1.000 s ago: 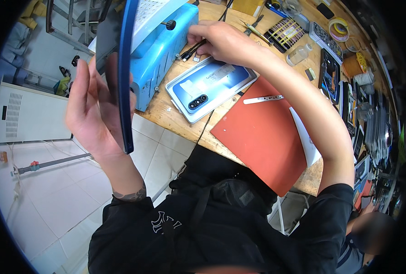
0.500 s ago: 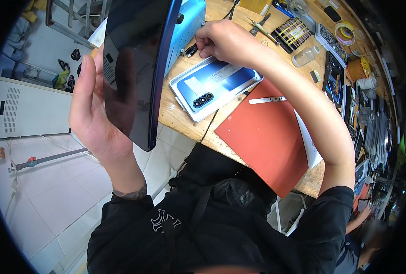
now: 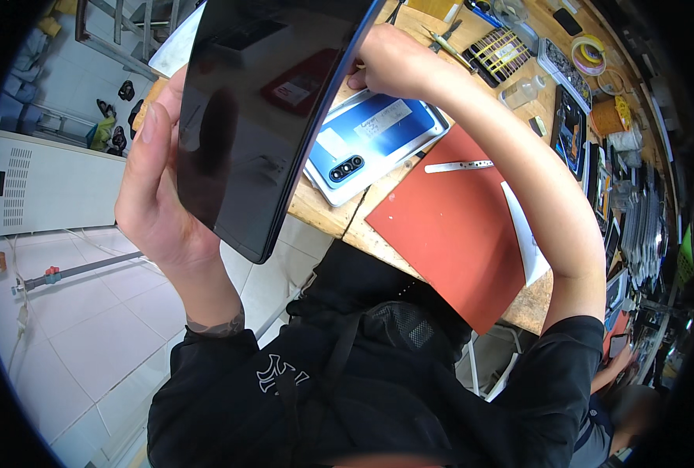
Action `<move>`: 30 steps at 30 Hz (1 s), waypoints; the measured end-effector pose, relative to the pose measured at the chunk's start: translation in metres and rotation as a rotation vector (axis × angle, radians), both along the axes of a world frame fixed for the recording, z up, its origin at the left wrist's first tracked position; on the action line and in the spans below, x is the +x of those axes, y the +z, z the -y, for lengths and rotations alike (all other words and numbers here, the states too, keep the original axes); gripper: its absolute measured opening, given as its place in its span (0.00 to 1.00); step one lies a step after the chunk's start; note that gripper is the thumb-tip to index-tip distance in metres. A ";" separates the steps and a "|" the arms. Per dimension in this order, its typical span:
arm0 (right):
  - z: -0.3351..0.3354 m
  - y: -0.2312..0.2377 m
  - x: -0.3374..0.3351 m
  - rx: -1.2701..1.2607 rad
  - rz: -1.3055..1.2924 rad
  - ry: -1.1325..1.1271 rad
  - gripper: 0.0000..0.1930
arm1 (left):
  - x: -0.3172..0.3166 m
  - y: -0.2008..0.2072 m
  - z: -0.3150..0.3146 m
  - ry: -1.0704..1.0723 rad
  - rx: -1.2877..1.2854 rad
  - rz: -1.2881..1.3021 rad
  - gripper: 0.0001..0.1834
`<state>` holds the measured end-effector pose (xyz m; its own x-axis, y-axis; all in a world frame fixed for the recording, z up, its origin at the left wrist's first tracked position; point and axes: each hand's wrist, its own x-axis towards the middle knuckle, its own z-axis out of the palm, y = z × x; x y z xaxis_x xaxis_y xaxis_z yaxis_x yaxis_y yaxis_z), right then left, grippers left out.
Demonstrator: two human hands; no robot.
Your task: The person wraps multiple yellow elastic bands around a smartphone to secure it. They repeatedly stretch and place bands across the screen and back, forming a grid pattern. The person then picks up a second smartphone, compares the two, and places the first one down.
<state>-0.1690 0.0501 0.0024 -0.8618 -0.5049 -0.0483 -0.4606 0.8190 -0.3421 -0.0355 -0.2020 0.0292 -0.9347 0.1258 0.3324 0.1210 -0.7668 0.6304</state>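
A dark, glossy phone (image 3: 261,132) with a blue edge stands tilted close to me, its black screen catching reflections. My left hand (image 3: 159,187) grips it from the left, thumb raised along the side and the other fingers partly behind it. Beyond the phone, my right hand (image 3: 397,66) is bent with curled fingers; its fingertips are partly covered by the phone, so what they pinch is hidden. Just below that hand, a blue phone back (image 3: 370,136) with a dark camera bump and pale labels lies in a white tray (image 3: 339,195) on the wooden bench.
A red-brown mat (image 3: 448,234) overhangs the bench's front edge, with a perforated metal strip (image 3: 457,167) on it. Farther right are a clear bottle (image 3: 521,93), a screwdriver bit rack (image 3: 501,56) and tape rolls (image 3: 589,53). Another person's arm (image 3: 614,370) shows at lower right.
The dark phone has swung right and tilted more, now covering the light-blue object and black plug behind it. My right hand has shifted slightly up and to the right.
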 end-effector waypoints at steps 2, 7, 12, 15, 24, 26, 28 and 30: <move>-0.001 0.000 -0.002 0.023 -0.019 -0.028 0.10 | -0.002 0.000 -0.001 -0.063 0.008 -0.042 0.30; -0.003 -0.004 -0.011 -0.033 -0.039 0.008 0.13 | -0.005 0.013 0.000 -0.044 -0.494 -0.071 0.31; -0.004 0.004 -0.011 0.002 0.084 0.013 0.11 | 0.021 0.028 -0.013 -0.125 -1.006 -0.301 0.22; -0.003 0.013 -0.009 0.008 0.136 0.048 0.08 | 0.030 0.010 -0.048 -0.047 -1.246 -0.806 0.16; -0.019 0.023 -0.006 -0.035 0.067 -0.002 0.04 | 0.052 -0.055 -0.128 0.385 -1.261 -1.283 0.12; -0.029 0.028 -0.002 -0.190 0.111 -0.024 0.02 | 0.055 -0.066 -0.133 0.413 -1.249 -1.295 0.13; -0.037 0.031 0.008 -0.303 0.171 -0.054 0.03 | 0.057 -0.072 -0.134 0.395 -1.257 -1.280 0.14; -0.039 0.029 0.021 -0.348 0.256 -0.075 0.03 | 0.055 -0.075 -0.132 0.354 -1.264 -1.241 0.15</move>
